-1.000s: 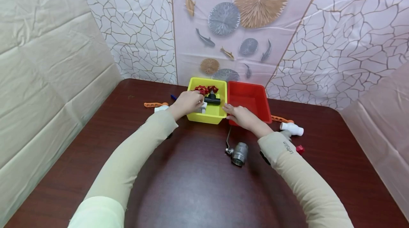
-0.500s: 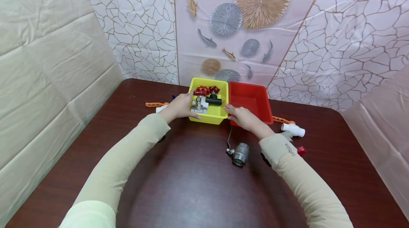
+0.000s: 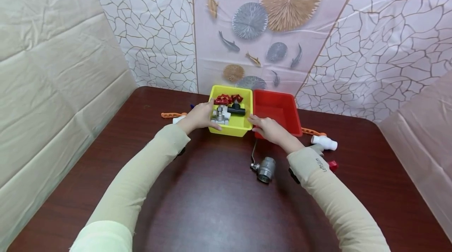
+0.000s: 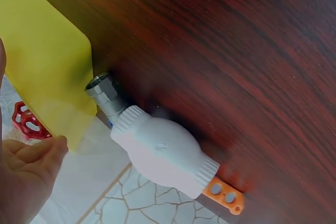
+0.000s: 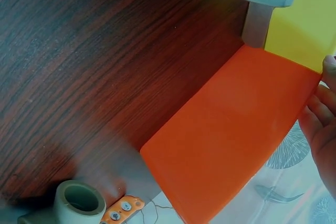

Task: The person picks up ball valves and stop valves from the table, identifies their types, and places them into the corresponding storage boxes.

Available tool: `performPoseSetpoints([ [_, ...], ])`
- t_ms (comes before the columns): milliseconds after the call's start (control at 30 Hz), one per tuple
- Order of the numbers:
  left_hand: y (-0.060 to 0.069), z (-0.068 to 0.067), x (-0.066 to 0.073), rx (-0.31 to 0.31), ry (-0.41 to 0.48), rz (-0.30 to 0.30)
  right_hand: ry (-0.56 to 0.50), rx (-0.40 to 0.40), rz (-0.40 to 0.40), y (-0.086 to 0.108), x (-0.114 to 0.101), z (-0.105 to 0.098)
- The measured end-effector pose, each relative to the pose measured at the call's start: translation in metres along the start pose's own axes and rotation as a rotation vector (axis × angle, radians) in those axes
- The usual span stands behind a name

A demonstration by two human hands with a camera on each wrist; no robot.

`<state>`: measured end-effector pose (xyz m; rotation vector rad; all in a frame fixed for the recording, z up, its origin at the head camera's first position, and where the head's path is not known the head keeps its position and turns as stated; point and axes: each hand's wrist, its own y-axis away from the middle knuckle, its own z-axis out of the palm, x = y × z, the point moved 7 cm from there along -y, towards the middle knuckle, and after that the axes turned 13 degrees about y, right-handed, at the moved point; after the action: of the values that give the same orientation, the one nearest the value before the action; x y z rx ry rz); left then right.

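My left hand (image 3: pixel 198 117) is spread at the left side of the yellow bin (image 3: pixel 238 131), its fingers touching the rim and its thumb near the front edge. A metal gate valve (image 3: pixel 220 115) lies just inside, beside a white fitting partly hidden by it. Behind them are red handwheels (image 3: pixel 223 99) and a black tee-shaped valve (image 3: pixel 236 110). My right hand (image 3: pixel 271 129) holds the yellow bin's rim at the front right corner, where it meets the red bin (image 3: pixel 277 112). In the right wrist view its thumb lies at that junction, its fingers (image 5: pixel 321 109) over the rim.
A metal ball valve (image 3: pixel 265 169) with a long lever lies in front of the red bin. At right are a white valve (image 3: pixel 324 142), an orange handle (image 3: pixel 312 131) and a red piece (image 3: pixel 332 165). Left of the yellow bin lies a white ball valve (image 4: pixel 163 148) with an orange handle (image 4: pixel 224 193).
My left hand has drawn back from inside the yellow bin to its left side, uncovering the metal gate valve there. My right hand has kept its place at the rim.
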<state>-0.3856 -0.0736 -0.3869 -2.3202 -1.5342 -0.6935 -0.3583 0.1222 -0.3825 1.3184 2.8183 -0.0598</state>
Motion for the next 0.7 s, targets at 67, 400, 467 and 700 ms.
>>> performPoseSetpoints([
  [67,0.000,0.000,-0.002,0.000,0.031,-0.003,-0.003,0.006,-0.001,0.000,0.000,0.000],
  [400,0.000,0.004,-0.009,0.001,0.108,-0.039,0.013,0.006,0.010,0.001,-0.003,0.000],
  [467,0.000,0.005,-0.010,0.009,0.122,-0.060,0.013,0.004,0.018,0.001,-0.002,0.000],
  [700,-0.002,0.001,-0.013,0.084,0.208,-0.097,0.024,0.022,0.002,0.003,-0.003,-0.002],
])
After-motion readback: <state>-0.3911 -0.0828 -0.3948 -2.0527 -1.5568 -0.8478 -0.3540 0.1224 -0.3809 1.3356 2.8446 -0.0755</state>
